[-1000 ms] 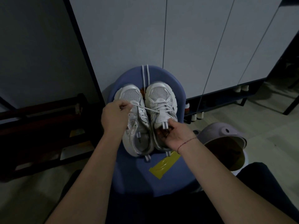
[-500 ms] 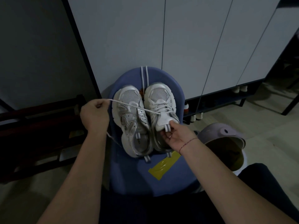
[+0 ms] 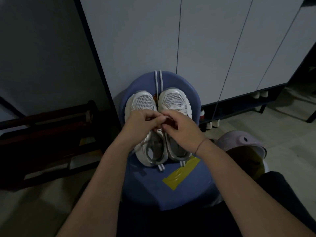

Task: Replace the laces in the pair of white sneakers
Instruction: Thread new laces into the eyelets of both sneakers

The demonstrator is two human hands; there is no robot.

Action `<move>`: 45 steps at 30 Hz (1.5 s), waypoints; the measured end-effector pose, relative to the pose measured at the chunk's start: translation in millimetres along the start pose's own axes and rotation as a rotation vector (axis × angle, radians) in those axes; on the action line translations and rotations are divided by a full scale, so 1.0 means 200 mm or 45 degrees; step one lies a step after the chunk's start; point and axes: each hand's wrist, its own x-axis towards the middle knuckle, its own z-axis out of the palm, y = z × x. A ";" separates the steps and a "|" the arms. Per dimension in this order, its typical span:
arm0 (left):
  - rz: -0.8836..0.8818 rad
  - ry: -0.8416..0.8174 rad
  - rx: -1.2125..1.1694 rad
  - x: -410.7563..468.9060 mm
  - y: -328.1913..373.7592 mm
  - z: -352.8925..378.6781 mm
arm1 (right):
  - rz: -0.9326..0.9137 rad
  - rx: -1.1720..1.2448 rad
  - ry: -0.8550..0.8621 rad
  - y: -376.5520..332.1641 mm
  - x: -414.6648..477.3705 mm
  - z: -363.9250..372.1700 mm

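White sneakers (image 3: 142,102) sit side by side mid blue stool (image 3: 184,190), toes toward the stool's far edge; spare laces (image 3: 158,81) run from between the toes over that edge. Left hand (image 3: 142,124) and right hand (image 3: 182,130) meet above the stool's centre over the shoes' lacing: the left fingers (image 3: 158,119) are curled, pinching the lace (image 3: 176,108), and the right fingers (image 3: 168,117) are curled at the same spot, grip hidden, can't tell what they hold. Yellow packet (image 3: 181,173) lies on the stool's near-right part, pink bin (image 3: 242,142) on the floor right of the stool.
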 end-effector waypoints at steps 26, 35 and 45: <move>-0.132 -0.094 -0.039 -0.01 -0.02 -0.03 | 0.196 -0.033 0.269 0.06 0.07 -0.08; -0.331 -0.108 -0.305 0.02 -0.06 -0.01 | 0.269 -0.028 0.682 0.07 0.07 -0.05; -0.416 0.359 -0.582 0.11 -0.13 0.10 | 0.620 -0.156 0.195 0.17 0.05 0.15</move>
